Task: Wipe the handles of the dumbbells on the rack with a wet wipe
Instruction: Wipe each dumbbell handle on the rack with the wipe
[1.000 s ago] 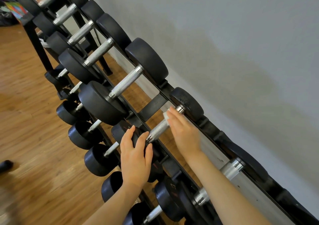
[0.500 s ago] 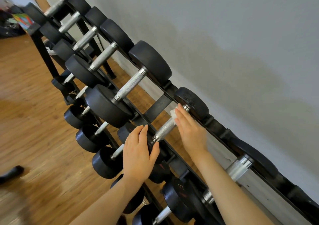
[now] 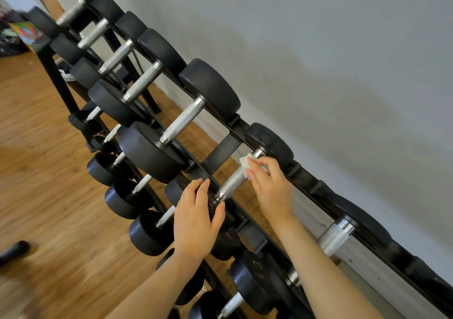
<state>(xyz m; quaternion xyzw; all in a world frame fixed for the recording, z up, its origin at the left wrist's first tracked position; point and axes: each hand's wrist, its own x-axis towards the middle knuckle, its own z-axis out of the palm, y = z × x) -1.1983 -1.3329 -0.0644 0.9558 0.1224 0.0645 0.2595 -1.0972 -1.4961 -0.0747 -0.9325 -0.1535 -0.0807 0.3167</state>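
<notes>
A black rack (image 3: 221, 153) holds rows of black dumbbells with silver knurled handles. My right hand (image 3: 269, 186) wraps a white wet wipe (image 3: 245, 163) around the far end of a small dumbbell's handle (image 3: 231, 184) on the top row. My left hand (image 3: 196, 218) rests with its fingers spread over that dumbbell's near black head (image 3: 175, 187). The far head (image 3: 269, 142) sits against the rack's back rail. The wipe is mostly hidden under my fingers.
Larger dumbbells (image 3: 181, 125) line the top row to the left, smaller ones (image 3: 127, 198) fill the lower rows. Another silver handle (image 3: 335, 238) lies right of my right forearm. A grey wall (image 3: 318, 61) stands behind the rack, wooden floor (image 3: 36, 171) to the left, with a dark object (image 3: 13, 251) on it.
My right hand has slid with the wipe along the handle toward the far head. My left hand has stayed on the near head. The view has shifted slightly.
</notes>
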